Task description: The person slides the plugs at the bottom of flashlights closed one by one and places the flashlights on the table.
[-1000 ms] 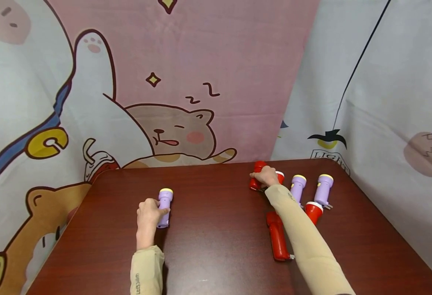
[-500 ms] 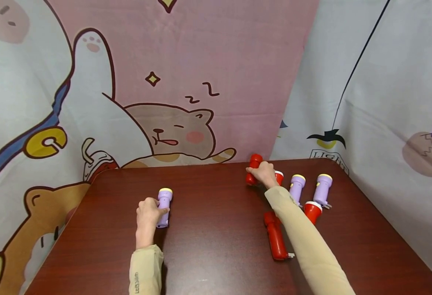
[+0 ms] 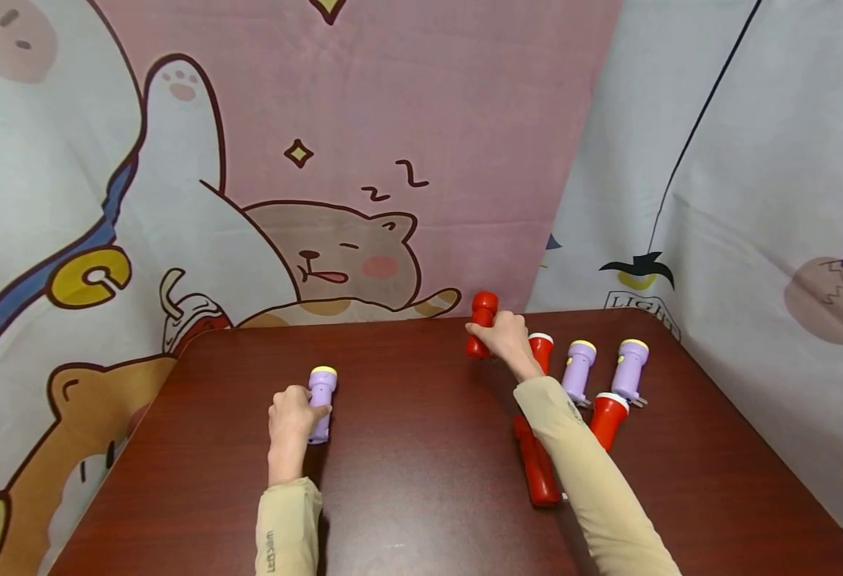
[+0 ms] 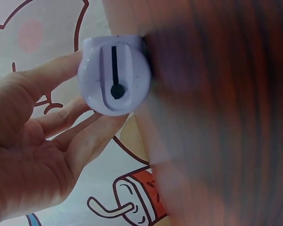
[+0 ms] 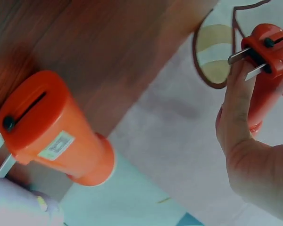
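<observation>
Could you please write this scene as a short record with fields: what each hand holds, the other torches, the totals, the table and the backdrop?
Left hand: holds a purple torch
Right hand: holds a red torch; its metal prongs show
Other purple torches: two, right of the right hand
Other red torches: three, all partly hidden by the right hand or arm in the head view
Torches in view: three purple, four red
Table: brown
Backdrop: printed with cartoon animals

fingers [image 4: 92, 143] hold a lilac flashlight [image 4: 126, 77] — black slot [image 4: 115, 68] in its end — brown tabletop [image 4: 221, 122] at right.
</observation>
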Tool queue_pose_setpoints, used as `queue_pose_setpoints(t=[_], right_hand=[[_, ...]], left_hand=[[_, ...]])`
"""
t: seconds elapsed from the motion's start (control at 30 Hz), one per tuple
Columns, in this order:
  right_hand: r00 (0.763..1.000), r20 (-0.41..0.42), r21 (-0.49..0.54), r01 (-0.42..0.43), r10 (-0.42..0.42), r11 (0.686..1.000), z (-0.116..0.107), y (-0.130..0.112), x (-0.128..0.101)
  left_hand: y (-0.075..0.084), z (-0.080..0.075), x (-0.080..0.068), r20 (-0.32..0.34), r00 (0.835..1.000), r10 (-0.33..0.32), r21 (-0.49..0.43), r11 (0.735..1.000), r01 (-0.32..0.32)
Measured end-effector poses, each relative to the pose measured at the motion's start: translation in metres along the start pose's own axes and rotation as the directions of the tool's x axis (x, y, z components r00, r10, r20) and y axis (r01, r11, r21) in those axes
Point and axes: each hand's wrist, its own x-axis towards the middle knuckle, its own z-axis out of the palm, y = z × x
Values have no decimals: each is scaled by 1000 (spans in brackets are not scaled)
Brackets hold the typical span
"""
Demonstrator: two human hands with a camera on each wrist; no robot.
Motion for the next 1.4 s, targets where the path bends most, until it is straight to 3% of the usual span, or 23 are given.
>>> queue_pose_setpoints(t=[0.6, 1.4], right_hand=[[998, -35, 56, 49, -47, 997, 15, -36, -43], [995, -90, 120, 50, -40, 992, 27, -40, -71]], left_hand=[[2, 2, -3, -34, 999, -1, -14, 1000, 0], [4, 5, -6, -48, 999, -2, 8, 1000, 2]])
